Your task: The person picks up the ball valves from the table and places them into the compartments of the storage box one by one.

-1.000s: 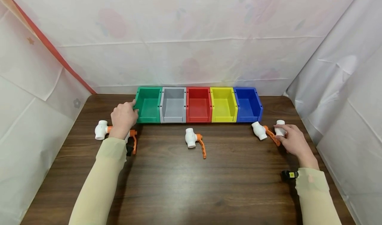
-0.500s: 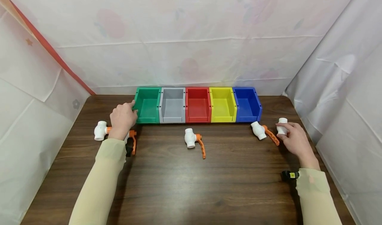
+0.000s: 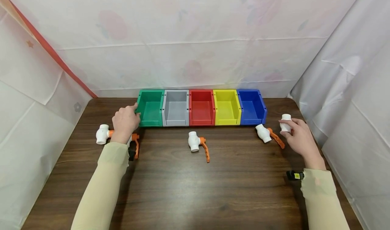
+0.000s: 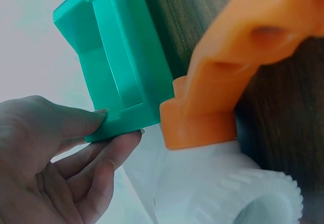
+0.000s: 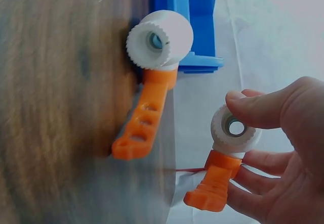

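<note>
With thumb and fingers my left hand (image 3: 125, 121) pinches the left wall of the green bin (image 3: 151, 122), as the left wrist view confirms. A white ball valve with an orange lever (image 4: 202, 113) lies close to that hand; in the head view the forearm partly covers it. My right hand (image 3: 300, 138) holds another white ball valve (image 5: 235, 130) by its body, its orange lever (image 5: 210, 186) pointing down in the right wrist view. It appears raised off the table. Left of it a further ball valve (image 3: 263, 133) lies on the wood, just in front of the blue bin (image 3: 253, 121).
Grey (image 3: 176, 122), red (image 3: 202, 122) and yellow (image 3: 228, 121) bins stand joined between the green and blue ones. One ball valve (image 3: 194, 142) lies mid-table, another (image 3: 102, 134) at far left. White curtains (image 3: 195, 54) enclose the wooden table (image 3: 195, 196).
My right hand has shifted away from me, carrying the ball valve up and clear of the one lying beside it. The left hand stays on the green bin.
</note>
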Available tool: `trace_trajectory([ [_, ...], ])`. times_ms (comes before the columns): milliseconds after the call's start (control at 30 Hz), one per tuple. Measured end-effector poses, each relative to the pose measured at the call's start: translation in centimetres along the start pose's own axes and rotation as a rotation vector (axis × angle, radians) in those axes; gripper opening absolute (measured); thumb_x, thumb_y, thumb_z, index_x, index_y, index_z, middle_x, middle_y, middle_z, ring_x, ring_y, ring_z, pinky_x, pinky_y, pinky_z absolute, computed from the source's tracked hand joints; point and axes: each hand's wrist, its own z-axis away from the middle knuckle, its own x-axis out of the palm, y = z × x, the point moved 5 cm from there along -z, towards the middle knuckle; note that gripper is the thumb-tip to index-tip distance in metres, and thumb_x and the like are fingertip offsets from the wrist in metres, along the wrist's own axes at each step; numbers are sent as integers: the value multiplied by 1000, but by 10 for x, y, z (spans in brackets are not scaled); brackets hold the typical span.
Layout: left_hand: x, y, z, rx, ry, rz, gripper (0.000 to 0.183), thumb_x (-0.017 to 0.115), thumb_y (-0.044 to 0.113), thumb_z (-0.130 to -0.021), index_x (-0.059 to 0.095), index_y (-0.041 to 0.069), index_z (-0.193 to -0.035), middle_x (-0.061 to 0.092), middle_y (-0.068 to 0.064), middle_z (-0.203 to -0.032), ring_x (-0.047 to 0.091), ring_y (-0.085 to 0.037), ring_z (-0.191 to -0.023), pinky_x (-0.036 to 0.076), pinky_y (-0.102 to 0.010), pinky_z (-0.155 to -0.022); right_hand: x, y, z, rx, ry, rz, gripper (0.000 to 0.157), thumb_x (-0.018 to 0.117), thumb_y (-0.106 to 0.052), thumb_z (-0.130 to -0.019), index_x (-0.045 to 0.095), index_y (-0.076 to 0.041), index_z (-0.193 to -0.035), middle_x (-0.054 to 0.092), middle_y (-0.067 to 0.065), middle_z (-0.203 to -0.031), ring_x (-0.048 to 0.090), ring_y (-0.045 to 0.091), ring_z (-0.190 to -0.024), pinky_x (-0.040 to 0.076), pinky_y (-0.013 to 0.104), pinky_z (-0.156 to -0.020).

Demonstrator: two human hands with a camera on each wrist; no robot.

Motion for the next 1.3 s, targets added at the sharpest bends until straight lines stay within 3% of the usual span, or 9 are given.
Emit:
trace_trajectory([
  [533, 0, 1, 2, 6, 21, 5, 51, 57, 19, -101, 46, 9, -149, 64, -33, -112, 52, -35, -56, 44, -43, -48, 0, -10, -8, -3, 12, -4, 38, 71, -4, -90, 62, -1, -128, 44, 35, -133, 37, 52, -124, 28, 63, -97],
  [1000, 0, 0, 3, 8, 17, 14, 52, 56, 20, -101, 45, 7, -150, 65, -29, -95, 49, -33, -53, 42, -42, -47, 3, -21, -18, -27, 2, -16, 39, 71, -4, -90, 63, -3, -128, 44, 35, -134, 36, 52, -125, 28, 64, -99],
  [1300, 1, -1, 3, 1, 12, 14, 52, 56, 21, -102, 43, 9, -151, 64, -33, -108, 50, -34, -55, 44, -44, -49, 3, -30, -26, -22, -5, -28, 40, 70, -6, -91, 62, -2, -130, 44, 34, -135, 37, 52, -125, 28, 63, -99],
])
